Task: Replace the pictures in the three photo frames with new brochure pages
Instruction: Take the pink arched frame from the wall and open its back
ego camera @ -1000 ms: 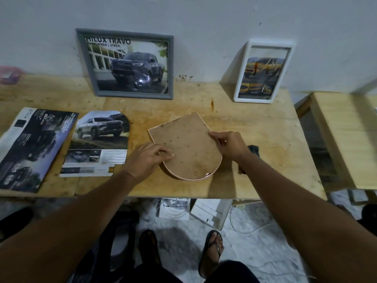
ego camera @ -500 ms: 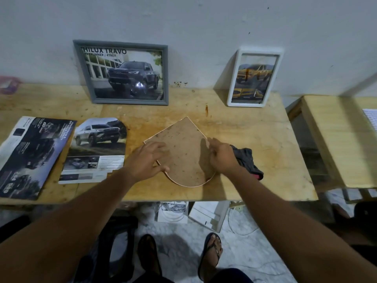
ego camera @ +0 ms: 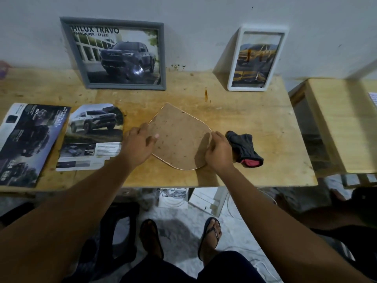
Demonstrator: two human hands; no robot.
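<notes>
At the bottom of the frame, the person's legs and sandalled feet [ego camera: 210,237] are standing on a pale floor, with boxes under the surface half hidden by its front edge. Just above, the left hand [ego camera: 138,146] is resting on the left edge of an arched frame [ego camera: 179,137] lying face-down in the centre of the surface [ego camera: 265,123], fingers loosely spread and clenching nothing. The right hand [ego camera: 219,151] is curling against the frame's right edge; its fingertips are hidden, so I cannot tell whether they are gripping. A dark cloth [ego camera: 243,148] is lying just beside that hand. At left, a cut brochure page [ego camera: 91,135] and a darker brochure [ego camera: 26,139], cut off by the frame edge, are lying flat. Bare wood is lying open right of the cloth. Farthest back, a grey frame [ego camera: 116,54] and a white frame [ego camera: 257,58] are leaning on the wall.
</notes>
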